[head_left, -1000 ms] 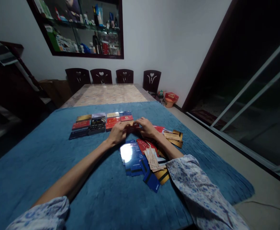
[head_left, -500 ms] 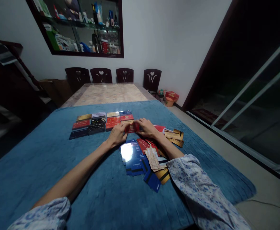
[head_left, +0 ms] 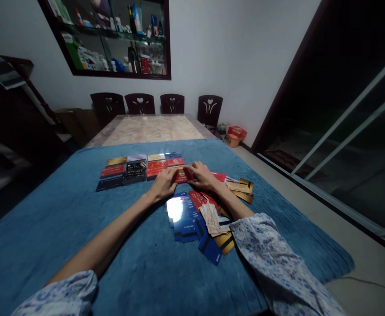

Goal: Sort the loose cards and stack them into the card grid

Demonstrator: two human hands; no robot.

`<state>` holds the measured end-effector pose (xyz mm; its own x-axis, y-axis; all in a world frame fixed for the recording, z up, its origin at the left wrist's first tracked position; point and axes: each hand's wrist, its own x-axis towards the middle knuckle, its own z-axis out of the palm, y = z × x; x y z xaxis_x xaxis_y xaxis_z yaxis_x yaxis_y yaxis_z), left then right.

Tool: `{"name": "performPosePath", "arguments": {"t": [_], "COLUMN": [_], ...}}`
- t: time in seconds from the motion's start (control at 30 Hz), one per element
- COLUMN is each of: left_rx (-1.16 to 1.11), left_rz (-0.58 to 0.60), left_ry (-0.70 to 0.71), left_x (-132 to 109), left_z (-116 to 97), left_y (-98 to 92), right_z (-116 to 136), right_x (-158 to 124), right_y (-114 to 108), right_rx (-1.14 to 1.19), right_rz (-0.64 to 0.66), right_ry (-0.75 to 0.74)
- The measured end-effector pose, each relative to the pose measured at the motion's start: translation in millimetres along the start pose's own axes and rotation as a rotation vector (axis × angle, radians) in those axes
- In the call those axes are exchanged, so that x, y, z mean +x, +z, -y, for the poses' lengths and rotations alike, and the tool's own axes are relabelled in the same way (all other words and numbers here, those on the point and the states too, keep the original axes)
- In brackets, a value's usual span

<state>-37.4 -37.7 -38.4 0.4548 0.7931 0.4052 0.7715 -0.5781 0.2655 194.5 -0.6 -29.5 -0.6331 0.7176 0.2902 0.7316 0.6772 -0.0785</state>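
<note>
Both my hands meet over a red card [head_left: 181, 175] at the middle of the blue cloth [head_left: 80, 228]. My left hand [head_left: 163, 184] pinches its left end with curled fingers. My right hand [head_left: 203, 174] grips its right end the same way. The card sits at the right end of a neat grid of cards [head_left: 136, 169], red, black, gold and blue, laid in rows. Under my right forearm lies a loose heap of cards [head_left: 199, 217], blue, red and tan, with a bright glare on one blue card.
A few gold cards [head_left: 243, 188] lie to the right of my right wrist. Beyond the cloth the bare marbled tabletop [head_left: 149, 129] runs to several dark chairs [head_left: 170, 104]. A glass-fronted shelf [head_left: 113, 37] hangs on the wall. A red basket [head_left: 235, 135] sits on the floor.
The red card has turned more face-up between my fingers and sits slightly nearer the grid's right end. My hands have stayed almost in place.
</note>
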Motion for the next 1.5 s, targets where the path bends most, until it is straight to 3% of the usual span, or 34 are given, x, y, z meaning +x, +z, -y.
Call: {"name": "performPosePath", "arguments": {"t": [0.57, 0.97, 1.3, 1.5], "left_rx": [0.154, 0.239, 0.31, 0.325], "left_rz": [0.009, 0.078, 0.176, 0.248], "left_ry": [-0.068, -0.058, -0.117, -0.165], "left_x": [10.5, 44.7, 68.4, 83.5], "left_z": [-12.4, 2.1, 32.2, 38.7], "left_y": [-25.0, -50.9, -54.2, -48.8], "right_z": [6.7, -4.2, -17.3, -25.9], "right_x": [0.8, 36.3, 70.6, 85.8], "right_y": [-25.6, -52.8, -41.4, -26.3], "right_rx": [-0.077, -0.11, -0.079, -0.069], "right_rz": [0.0, 0.078, 0.119, 0.134], "right_ry": [0.017, 0.0, -0.027, 0.028]}}
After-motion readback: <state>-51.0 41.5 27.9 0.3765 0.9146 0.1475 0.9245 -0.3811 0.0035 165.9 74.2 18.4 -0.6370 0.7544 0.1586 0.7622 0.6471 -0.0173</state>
